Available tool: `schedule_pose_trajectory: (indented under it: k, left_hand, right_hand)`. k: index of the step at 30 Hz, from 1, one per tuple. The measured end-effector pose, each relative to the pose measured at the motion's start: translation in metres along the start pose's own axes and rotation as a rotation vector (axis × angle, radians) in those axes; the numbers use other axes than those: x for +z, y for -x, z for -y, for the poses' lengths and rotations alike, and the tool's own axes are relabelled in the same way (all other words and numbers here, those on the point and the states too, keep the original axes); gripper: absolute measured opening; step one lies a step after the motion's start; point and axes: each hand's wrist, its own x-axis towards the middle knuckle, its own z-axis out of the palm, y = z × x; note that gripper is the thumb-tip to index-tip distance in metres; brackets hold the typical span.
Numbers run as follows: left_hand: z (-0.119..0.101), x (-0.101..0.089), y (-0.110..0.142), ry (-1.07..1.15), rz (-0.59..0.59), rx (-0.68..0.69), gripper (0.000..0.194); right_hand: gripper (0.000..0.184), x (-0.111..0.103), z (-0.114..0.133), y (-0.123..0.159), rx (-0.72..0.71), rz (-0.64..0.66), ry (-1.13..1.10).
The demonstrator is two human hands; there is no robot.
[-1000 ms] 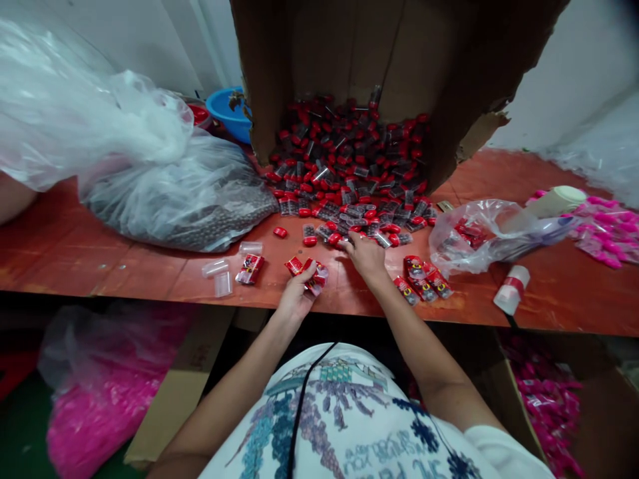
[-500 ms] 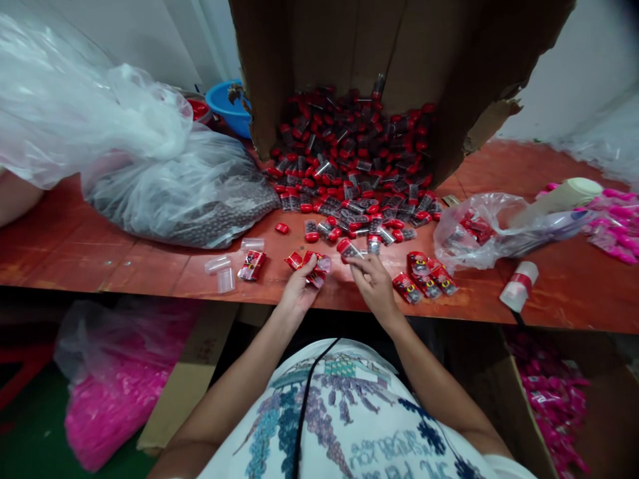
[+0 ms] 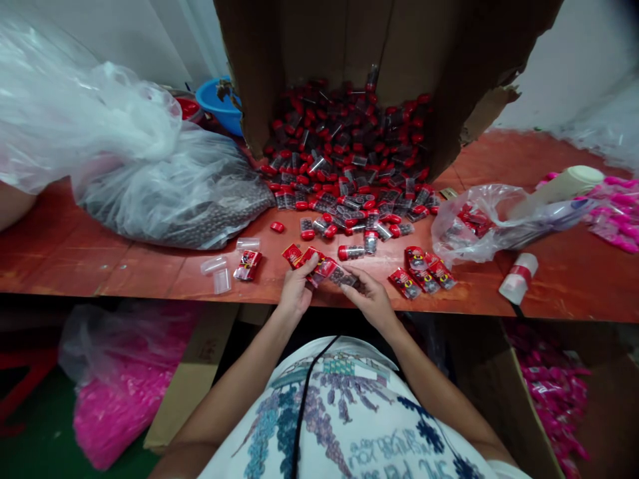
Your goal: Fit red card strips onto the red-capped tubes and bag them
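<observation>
My left hand (image 3: 295,289) is closed on several red printed wrappers (image 3: 291,255), fanned out past its thumb. Between my hands lies a small clear bottle (image 3: 343,277) filled with dark beads, its red end against the wrappers. The fingers of my right hand (image 3: 372,296) pinch the bottle's clear end. Just beyond them another red-capped bottle (image 3: 351,252) rests on its side on the table. Left of my hands is a red-wrapped bottle (image 3: 247,265) beside clear empty tubes (image 3: 222,281). A cluster of wrapped bottles (image 3: 424,271) lies to the right.
Red-capped bottles (image 3: 344,159) spill from a large cardboard box (image 3: 399,46) onto the red table (image 3: 150,273). A clear bag of dark beads (image 3: 180,193) stands at left. At right are a plastic bag with red wrappers (image 3: 474,223) and a white roll (image 3: 519,278).
My right hand has drawn in toward my left, bringing a bead-filled bottle up against the red wrappers. A red-capped bottle now lies free beyond the fingers. The view has shifted slightly.
</observation>
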Motion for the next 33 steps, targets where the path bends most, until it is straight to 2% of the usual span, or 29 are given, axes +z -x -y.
schedule_pose_trajectory:
  k: [6, 10, 16, 23, 29, 33]
  left_hand:
    - [0.000, 0.002, 0.010, -0.204, 0.150, 0.057, 0.027]
    - [0.000, 0.004, 0.016, -0.252, 0.173, 0.134, 0.029]
    - [-0.006, 0.004, 0.019, -0.362, 0.269, 0.120, 0.027]
    - [0.003, 0.004, 0.024, -0.280, 0.213, 0.131, 0.031]
    - [0.005, 0.003, 0.027, -0.339, 0.258, 0.136, 0.029]
    - [0.006, 0.004, 0.030, -0.388, 0.270, 0.096, 0.025]
  right_hand:
    - [0.038, -0.006, 0.004, 0.002, -0.068, -0.024, 0.035]
    - [0.036, -0.007, 0.002, 0.003, -0.094, -0.053, 0.073]
    - [0.038, -0.002, -0.004, 0.006, -0.006, -0.061, -0.181]
    - [0.035, 0.000, -0.001, 0.009, -0.088, -0.121, -0.046]
    - [0.039, 0.003, -0.006, 0.013, 0.053, -0.112, -0.261]
    - [0.045, 0.002, -0.007, 0.015, 0.020, -0.089, -0.265]
